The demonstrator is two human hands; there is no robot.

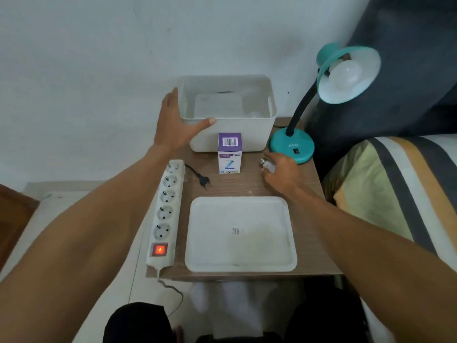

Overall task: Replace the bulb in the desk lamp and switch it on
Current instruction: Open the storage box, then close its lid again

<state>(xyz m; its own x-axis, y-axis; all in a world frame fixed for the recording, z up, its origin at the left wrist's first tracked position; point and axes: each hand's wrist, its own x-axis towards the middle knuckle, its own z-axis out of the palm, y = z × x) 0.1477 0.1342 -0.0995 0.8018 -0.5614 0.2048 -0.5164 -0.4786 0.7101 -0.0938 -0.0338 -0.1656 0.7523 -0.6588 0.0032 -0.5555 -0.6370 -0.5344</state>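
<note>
The right hand (282, 173) rested on the counter (247, 186) at about three o'clock, its fingers clamped on a loose bulb (265, 165) whose metal screw base pointed toward nine o'clock. Just beyond it stood the teal desk lamp (293, 144), its shade at one o'clock with a white bulb seated inside (346, 74). The left hand (173, 122) was raised at eleven o'clock, fingers spread apart, thumb against the near wall of a white bin (230, 139). A bulb box (230, 154) stood in front of the bin. The lamp's plug (205, 180) lay unplugged beside the power strip (165, 214), whose switch glowed red. A white tray (241, 233) sat at six o'clock.
</note>
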